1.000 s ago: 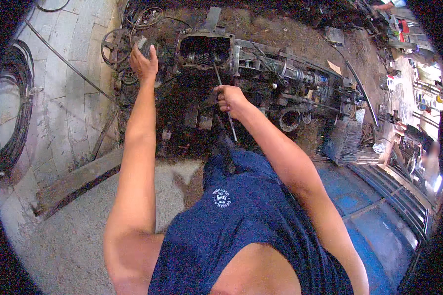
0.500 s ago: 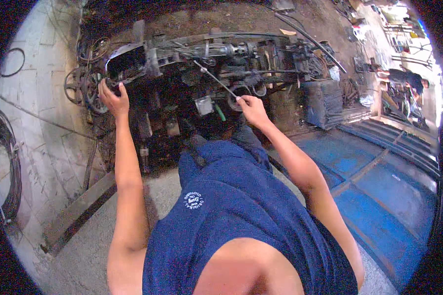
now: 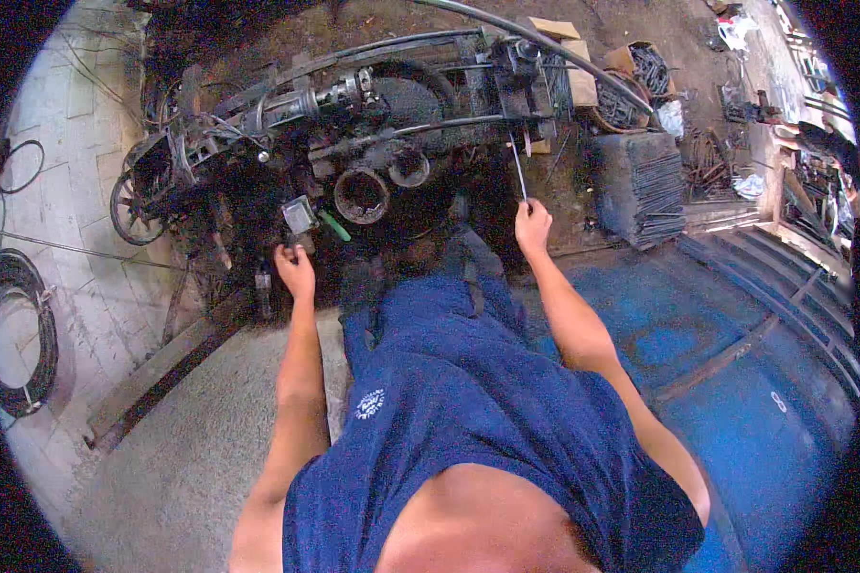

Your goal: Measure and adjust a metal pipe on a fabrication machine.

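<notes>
In my right hand [image 3: 533, 227] is the lower end of a thin metal rod [image 3: 519, 170], its fingers closed round it. The rod points away from me, and its far end reaches the right end of a dark, greasy machine [image 3: 296, 110]. My left hand [image 3: 297, 271] is low at the machine's near side, fingers bent and thumb apart, with nothing visible in it. Just beyond that hand sit a small clear square box [image 3: 299, 215] and a green-handled object [image 3: 334, 226]. Two round metal cups [image 3: 361, 195] are on the machine's near side, between my hands.
A spoked handwheel [image 3: 136, 208] stands at the machine's left end. A long bar [image 3: 564, 55] slants across the far right. Beyond my right hand are a stack of dark sheets [image 3: 635, 186] and boxes of metal pieces [image 3: 648, 72]. A blue metal panel [image 3: 631, 301] lies at right, coiled hose [image 3: 46, 353] at left.
My right hand has moved right with the rod, which now stands steeper at the machine's right end. My left hand has come from the handwheel side toward me and right. The view has shifted.
</notes>
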{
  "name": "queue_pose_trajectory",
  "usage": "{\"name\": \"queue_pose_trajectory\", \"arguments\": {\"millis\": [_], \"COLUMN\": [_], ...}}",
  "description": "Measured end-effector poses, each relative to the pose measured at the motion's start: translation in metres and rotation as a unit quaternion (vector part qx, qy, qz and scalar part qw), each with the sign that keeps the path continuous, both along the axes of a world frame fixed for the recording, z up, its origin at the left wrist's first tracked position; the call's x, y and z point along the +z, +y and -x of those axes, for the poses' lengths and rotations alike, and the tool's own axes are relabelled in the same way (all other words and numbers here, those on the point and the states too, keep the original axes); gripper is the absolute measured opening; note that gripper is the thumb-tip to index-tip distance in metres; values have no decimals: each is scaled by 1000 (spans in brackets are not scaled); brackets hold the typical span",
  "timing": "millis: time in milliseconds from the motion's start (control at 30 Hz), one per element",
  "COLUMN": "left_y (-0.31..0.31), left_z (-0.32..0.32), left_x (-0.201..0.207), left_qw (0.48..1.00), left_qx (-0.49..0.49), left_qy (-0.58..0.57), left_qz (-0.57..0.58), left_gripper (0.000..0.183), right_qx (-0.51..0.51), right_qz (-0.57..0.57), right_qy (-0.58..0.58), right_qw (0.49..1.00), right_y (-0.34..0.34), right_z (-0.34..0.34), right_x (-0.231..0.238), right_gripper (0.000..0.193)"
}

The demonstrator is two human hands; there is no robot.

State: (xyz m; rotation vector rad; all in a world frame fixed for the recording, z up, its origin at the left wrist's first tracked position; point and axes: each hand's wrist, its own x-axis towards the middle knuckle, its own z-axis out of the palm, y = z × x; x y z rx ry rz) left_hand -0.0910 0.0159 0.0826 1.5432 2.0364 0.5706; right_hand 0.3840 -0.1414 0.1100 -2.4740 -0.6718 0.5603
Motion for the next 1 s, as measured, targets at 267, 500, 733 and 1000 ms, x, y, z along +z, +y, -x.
{"name": "queue_pose_trajectory", "arguments": {"millis": [267, 500, 733, 1000], "left_y": [-25, 0, 4, 40], "left_z": [-49, -85, -91, -107], "left_x": [-72, -42, -34, 17], "left_qw": [927, 866, 895, 966], "left_qx": [46, 196, 168, 88], "left_qy": [-57, -298, -261, -39], "left_qz": [369, 350, 319, 242], "left_gripper": [78, 67, 29, 36], "right_qx": [19, -15, -17, -166], "right_qz": [-111, -53, -69, -300], "right_qy": [-115, -143, -174, -39], "right_qw": [987, 988, 982, 938], "right_y": [101, 125, 126, 132], "right_z": [-55, -56, -52, -91], "right_x": [-50, -76, -78, -30], "right_gripper": [20, 19, 23, 14]}}
